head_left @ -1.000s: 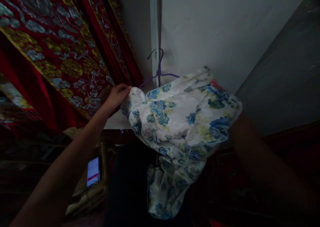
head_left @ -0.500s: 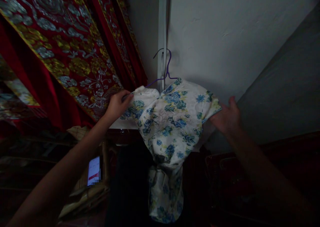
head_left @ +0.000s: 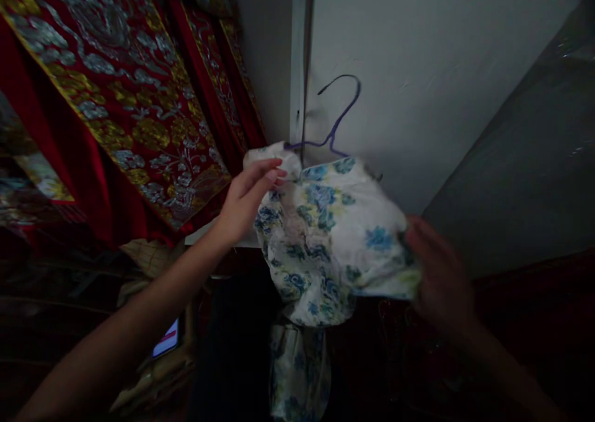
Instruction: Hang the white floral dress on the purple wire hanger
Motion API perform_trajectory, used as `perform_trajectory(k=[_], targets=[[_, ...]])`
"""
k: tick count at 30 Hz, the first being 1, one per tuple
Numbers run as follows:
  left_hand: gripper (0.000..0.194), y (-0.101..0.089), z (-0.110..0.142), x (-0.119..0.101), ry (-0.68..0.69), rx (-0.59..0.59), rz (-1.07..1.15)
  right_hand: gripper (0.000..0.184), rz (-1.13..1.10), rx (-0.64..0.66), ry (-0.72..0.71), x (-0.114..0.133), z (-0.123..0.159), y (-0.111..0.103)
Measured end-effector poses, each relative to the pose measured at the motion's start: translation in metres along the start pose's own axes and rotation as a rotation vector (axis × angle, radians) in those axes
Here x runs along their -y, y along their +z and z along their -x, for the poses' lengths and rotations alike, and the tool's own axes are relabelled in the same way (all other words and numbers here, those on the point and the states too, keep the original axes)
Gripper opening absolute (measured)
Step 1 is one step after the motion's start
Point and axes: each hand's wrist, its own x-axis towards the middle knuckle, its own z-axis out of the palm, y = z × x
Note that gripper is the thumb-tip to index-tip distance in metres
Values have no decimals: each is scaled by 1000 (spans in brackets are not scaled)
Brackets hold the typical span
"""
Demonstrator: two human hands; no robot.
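Note:
A white garment with blue flowers and green leaves [head_left: 320,217] hangs in front of me on a thin purple hanger [head_left: 334,131], whose hook tilts to the right. At the garment's left shoulder, near the collar, my left hand [head_left: 248,193] pinches the cloth between thumb and fingers. My right hand [head_left: 439,273] grips the sleeve on the right and holds it stretched outward; motion blurs it a little. The lower part of the garment [head_left: 300,372] droops into the dark below.
Red cloth with gold and silver embroidery [head_left: 153,112] hangs at the left. Behind the garment stands a pale wall [head_left: 395,50] with a narrow vertical strip [head_left: 297,56]. A lit phone [head_left: 166,340] lies low at the left, partly behind my forearm.
My left hand has moved right, toward the collar. My right hand has gone from lying open beside the sleeve to gripping it, lower down. The hanger has tilted and shifted right, its hook away from the strip.

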Motion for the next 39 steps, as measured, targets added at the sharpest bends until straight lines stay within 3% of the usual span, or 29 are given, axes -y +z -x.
perform_trajectory(k=[1, 4, 5, 6, 7, 8, 10, 12, 13, 15, 17, 18, 21, 24, 26, 27, 29, 31, 33, 36, 39], targets=[[39, 8, 10, -4, -143, 84, 144, 33, 16, 121, -35, 3, 16, 7], [39, 23, 46, -10, -540, 236, 488, 29, 56, 830, -271, 14, 45, 29], [38, 24, 58, -10, -635, 294, 539, 32, 61, 985, -340, 14, 47, 35], [38, 22, 69, -10, -711, 384, 556, 34, 67, 1036, -385, 13, 44, 39], [38, 17, 77, -10, -769, 492, 535, 35, 83, 981, -414, 8, 37, 41], [37, 10, 84, -12, -807, 604, 479, 33, 121, 842, -426, 2, 28, 41], [35, -8, 90, -18, -824, 783, 310, 21, 229, 455, -421, -15, 6, 36], [39, -27, 87, -27, -759, 840, 140, 21, 293, 164, -401, -33, -13, 28], [41, -35, 83, -31, -706, 812, 70, 28, 287, 127, -374, -42, -19, 25], [43, -48, 73, -30, -602, 657, -43, 34, 205, 258, -251, -54, -26, 22], [44, -57, 61, -19, -511, 440, -160, 44, 67, 427, -48, -58, -26, 24], [43, -60, 56, -10, -459, 330, -218, 48, -12, 452, 60, -58, -26, 26], [32, -65, 47, 16, -239, 28, -328, 49, -229, 267, 254, -44, -42, 36], [27, -62, 52, 28, 20, -305, -445, 44, -321, 30, 216, -19, -88, 45], [22, -54, 61, 29, 161, -426, -573, 39, -344, -79, 134, -2, -124, 45], [21, -48, 67, 30, 205, -404, -615, 36, -358, -125, 95, 5, -140, 43], [29, -33, 80, 35, 189, -195, -617, 32, -391, -202, 30, 10, -159, 36], [45, -13, 93, 44, 59, 69, -553, 31, -409, -247, 7, 3, -157, 27], [58, 7, 102, 58, -64, 244, -507, 32, -407, -264, 39, -12, -140, 19], [66, 34, 109, 80, -135, 342, -494, 34, -412, -282, 144, -38, -106, 15], [54, 50, 109, 98, -213, 290, -517, 35, -400, -312, 157, -52, -93, 16]])
